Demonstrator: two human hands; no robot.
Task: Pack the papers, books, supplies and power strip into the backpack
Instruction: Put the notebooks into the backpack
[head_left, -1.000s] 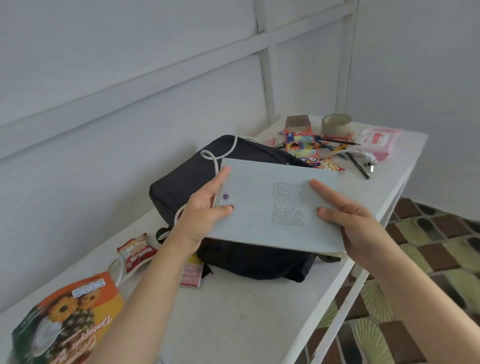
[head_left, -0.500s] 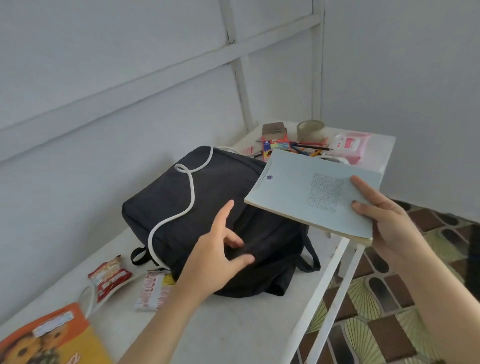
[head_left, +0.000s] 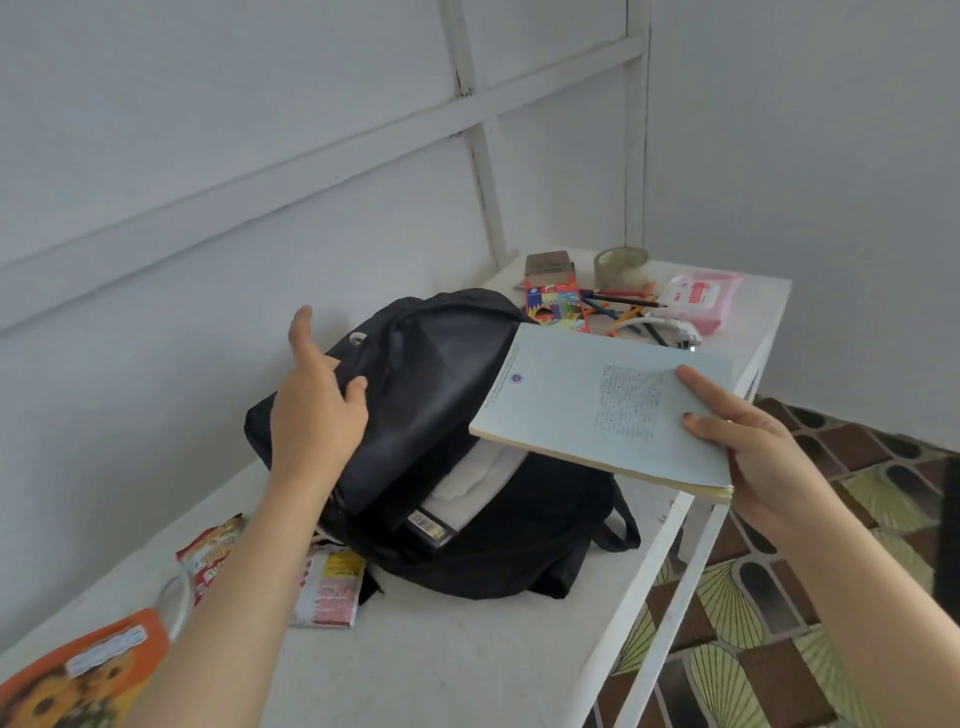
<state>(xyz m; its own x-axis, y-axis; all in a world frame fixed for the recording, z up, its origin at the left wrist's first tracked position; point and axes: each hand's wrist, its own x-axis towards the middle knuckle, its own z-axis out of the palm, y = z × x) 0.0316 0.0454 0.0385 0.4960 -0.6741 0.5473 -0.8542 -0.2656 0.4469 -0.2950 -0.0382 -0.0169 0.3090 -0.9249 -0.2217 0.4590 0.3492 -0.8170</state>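
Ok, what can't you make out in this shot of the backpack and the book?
All in the head view:
- Inside of the backpack: mostly covered by its lifted flap and the light blue book; only white edges show.
- Book's print: too small, blurred.
- Orange packet: cut off by the bottom-left corner.
- White plug: partly hidden by the book's far edge.
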